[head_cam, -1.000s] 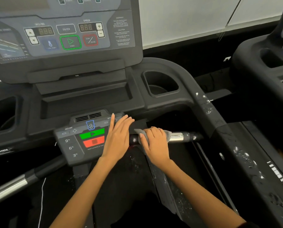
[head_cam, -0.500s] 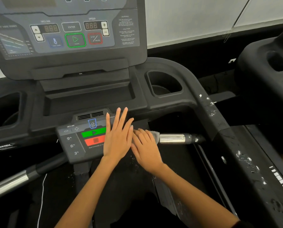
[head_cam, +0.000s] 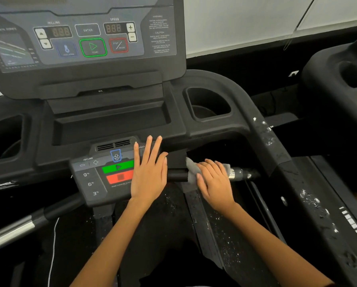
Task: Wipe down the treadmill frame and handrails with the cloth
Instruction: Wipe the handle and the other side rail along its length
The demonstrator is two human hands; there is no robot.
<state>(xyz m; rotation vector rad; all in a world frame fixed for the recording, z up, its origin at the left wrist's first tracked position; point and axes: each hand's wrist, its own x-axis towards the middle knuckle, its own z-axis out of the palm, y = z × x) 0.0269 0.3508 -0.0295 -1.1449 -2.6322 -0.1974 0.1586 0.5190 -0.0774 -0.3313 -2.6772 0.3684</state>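
step: wiping right inner handrail [head_cam: 238, 174] | right hand [head_cam: 216, 183] grip holding grey cloth [head_cam: 193, 169] wrapped on the bar | left hand [head_cam: 148, 172] flat, fingers spread, on control pad [head_cam: 94, 179] | left: speckled side rail [head_cam: 306, 193], left handrail [head_cam: 22, 226] look undone

A crumpled grey cloth [head_cam: 193, 169] is draped over a horizontal black handrail bar with a shiny chrome section [head_cam: 236, 174], just right of the dark treadmill frame's small lower control panel [head_cam: 94, 179], its corner sticking up.
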